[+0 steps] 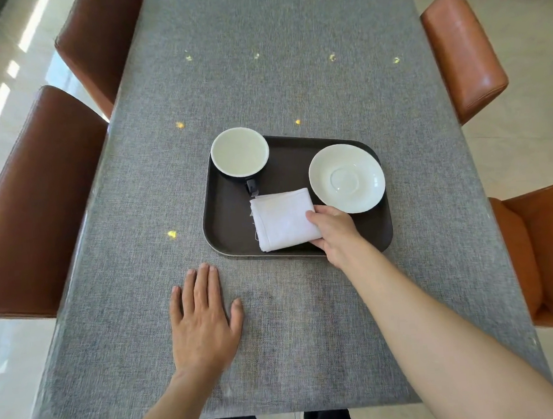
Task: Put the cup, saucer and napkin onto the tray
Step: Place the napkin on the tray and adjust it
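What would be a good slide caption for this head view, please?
Right hand grips the napkin on the tray beside cup and saucer.

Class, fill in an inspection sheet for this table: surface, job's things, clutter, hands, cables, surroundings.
Surface: grey table, small yellow light spots.
Job's things: cup, saucer and napkin all on the tray; cup apart from saucer.
Clutter: nothing seen.
Hands: left hand flat on the table; right hand gripping the napkin's corner.
Cables: nothing seen.
Surroundings: brown chairs on both sides, tiled floor.
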